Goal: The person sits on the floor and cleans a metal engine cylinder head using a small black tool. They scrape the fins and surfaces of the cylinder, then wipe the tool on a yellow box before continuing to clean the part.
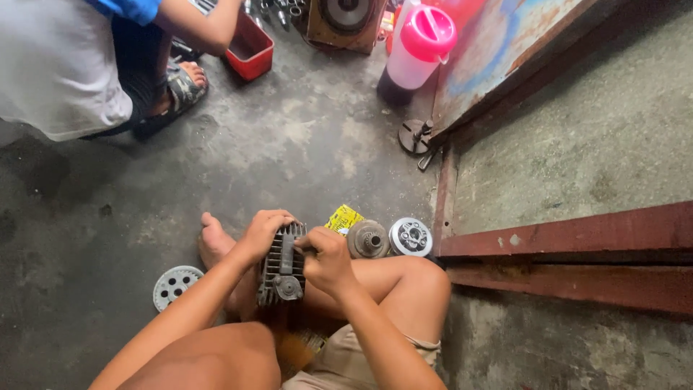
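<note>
I hold the finned engine cylinder [282, 266] above my knees, over the concrete floor [303, 144]. My left hand [261, 232] is closed around its top edge; my right hand [326, 260] seems closed on a small tool at the fins, though this is hard to see. If my grip slips, the cylinder may fall on my foot [211, 242] or the round metal parts [390, 238].

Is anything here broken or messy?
Nothing looks broken. Loose round metal parts and a toothed wheel lie scattered on the stained concrete floor, and the big metal sheet has patchy, worn paint. Both hands hold a finned engine part.
</note>
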